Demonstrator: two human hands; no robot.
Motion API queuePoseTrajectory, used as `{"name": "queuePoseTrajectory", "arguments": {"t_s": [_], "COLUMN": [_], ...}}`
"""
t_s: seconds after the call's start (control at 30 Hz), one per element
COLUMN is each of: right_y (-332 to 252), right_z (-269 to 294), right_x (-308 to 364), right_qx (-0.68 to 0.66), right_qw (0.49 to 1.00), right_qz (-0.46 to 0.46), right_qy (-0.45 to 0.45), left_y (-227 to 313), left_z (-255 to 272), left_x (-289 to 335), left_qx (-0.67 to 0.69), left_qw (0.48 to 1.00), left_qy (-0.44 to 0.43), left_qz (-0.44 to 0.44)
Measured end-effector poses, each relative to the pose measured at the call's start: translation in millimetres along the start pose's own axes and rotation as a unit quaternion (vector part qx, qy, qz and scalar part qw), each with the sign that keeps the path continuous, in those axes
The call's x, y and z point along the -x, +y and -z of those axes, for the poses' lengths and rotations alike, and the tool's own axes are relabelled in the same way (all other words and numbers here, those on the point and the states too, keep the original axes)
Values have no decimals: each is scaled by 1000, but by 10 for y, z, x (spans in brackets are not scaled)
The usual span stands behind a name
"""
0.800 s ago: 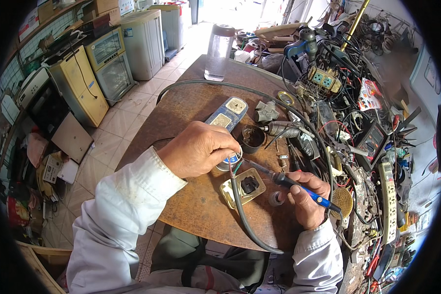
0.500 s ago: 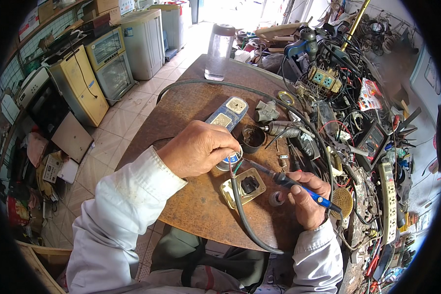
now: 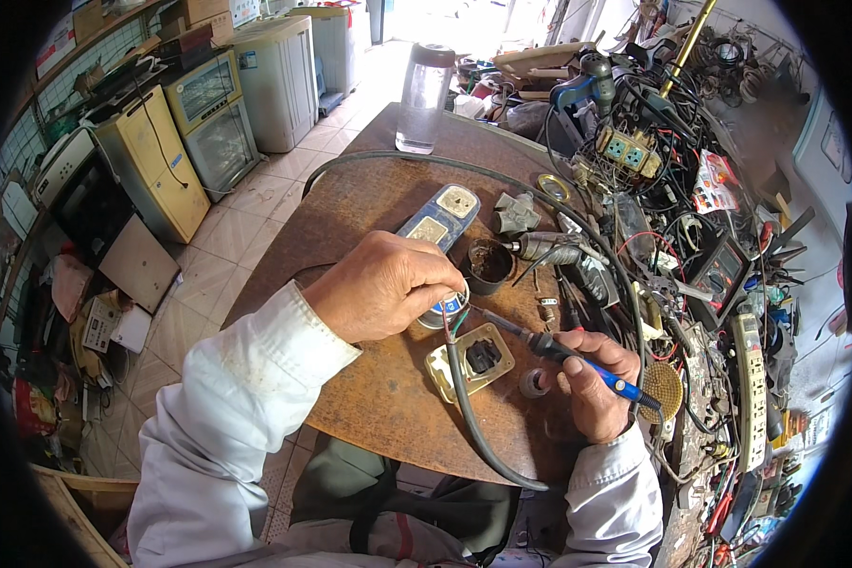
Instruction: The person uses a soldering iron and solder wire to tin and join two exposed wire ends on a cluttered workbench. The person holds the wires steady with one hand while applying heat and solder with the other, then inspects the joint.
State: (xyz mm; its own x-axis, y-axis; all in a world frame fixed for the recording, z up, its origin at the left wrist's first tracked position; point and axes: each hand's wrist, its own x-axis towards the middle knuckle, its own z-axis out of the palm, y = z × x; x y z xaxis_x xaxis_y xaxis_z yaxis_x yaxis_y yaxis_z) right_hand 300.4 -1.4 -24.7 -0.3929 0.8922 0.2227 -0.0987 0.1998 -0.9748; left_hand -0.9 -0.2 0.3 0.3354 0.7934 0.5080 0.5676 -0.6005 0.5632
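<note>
My left hand (image 3: 385, 287) is closed in a pinch over the table; a thin pale wire loops at its fingertips. Just under them sits a small round tin (image 3: 448, 309) with a blue label, partly hidden. The stripped end of a thick grey cable (image 3: 464, 388), with red and green wires showing, rises to this spot. My right hand (image 3: 596, 383) grips a soldering iron (image 3: 603, 377) by its blue handle, the tip slanting left toward the wire ends. Below the tip lies an open beige socket housing (image 3: 470, 363) with a black insert. A small roll (image 3: 534, 382) lies by my right fingers.
Beyond my left hand lies a blue-grey power-strip body (image 3: 442, 217); a dark round cup (image 3: 488, 264) stands beside it. A clear bottle (image 3: 422, 102) stands at the table's far edge. Tangled cables, a multimeter (image 3: 717, 276) and a long power strip (image 3: 751, 393) crowd the right.
Both hands hold nearly the same positions. The view shifts very slightly; nothing has visibly been picked up or let go.
</note>
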Motion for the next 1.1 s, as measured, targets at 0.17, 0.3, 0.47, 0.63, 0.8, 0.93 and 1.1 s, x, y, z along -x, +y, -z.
{"name": "queuePoseTrajectory", "arguments": {"t_s": [0.17,0.3,0.47,0.63,0.8,0.93,1.1], "right_y": [12,3,3,11,9,11,10], "right_z": [-2,-2,-4,-14,13,-16,-11], "right_x": [7,-2,-1,3,5,4,4], "right_qx": [-11,-4,-9,-17,-9,-23,-20], "right_qw": [1000,1000,1000,1000,1000,1000,1000], "right_qz": [-1,-2,1,-2,-4,1,-3], "right_qy": [0,0,-4,3,-3,-2,-2], "left_y": [-10,-3,-13,-10,-7,-10,-32], "left_z": [-7,-10,-22,-15,-19,-15,-27], "left_x": [3,4,0,8,2,5,12], "left_qx": [-1,1,-1,-4,-8,-17,-25], "left_qw": [1000,1000,1000,1000,1000,1000,999], "left_qy": [3,10,12,16,13,16,24], "left_qz": [-8,-11,-16,-13,-11,-19,-30]}}
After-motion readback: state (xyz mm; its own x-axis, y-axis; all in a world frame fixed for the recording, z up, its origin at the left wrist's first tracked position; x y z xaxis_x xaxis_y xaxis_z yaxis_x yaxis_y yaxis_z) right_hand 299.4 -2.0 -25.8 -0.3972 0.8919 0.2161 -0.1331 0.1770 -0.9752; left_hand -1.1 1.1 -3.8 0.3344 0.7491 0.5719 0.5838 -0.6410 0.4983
